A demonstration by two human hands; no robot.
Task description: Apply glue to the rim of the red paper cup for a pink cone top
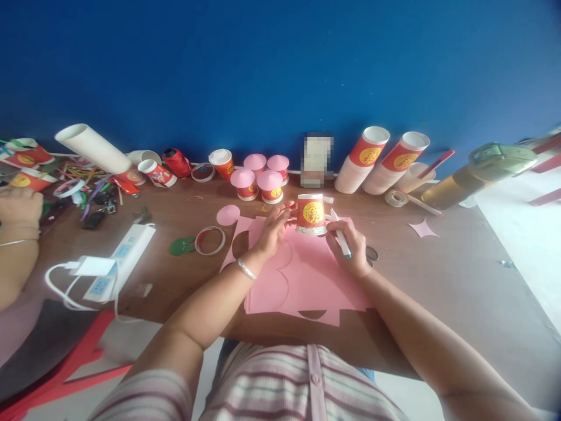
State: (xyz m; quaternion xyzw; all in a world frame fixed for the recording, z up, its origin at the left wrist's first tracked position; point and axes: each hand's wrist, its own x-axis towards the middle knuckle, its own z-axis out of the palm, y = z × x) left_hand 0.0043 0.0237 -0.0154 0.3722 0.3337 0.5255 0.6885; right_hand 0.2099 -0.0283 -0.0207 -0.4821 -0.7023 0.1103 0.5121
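Observation:
An upside-down red paper cup (pixel 312 213) with a yellow emblem stands over the pink paper sheets (pixel 311 275). My left hand (pixel 277 227) is at the cup's left side, its fingertips gripping the edge. My right hand (pixel 350 245) holds a white marker (pixel 340 234) with a teal end, pointing down and tilted, close to the cup's right side. A small white piece juts out on each side of the cup; I cannot make out what it is. Drawn circle outlines and cut-out holes show on the pink paper.
Behind stand several cups with pink cone tops (pixel 270 186) and two leaning cup stacks (pixel 363 161). A tape roll (pixel 210 240), a pink disc (pixel 228 215) and a power strip (pixel 120 263) lie left. Right are scissors (pixel 372 254) and a bottle (pixel 460 178). Another person's arm (pixel 17 240) rests far left.

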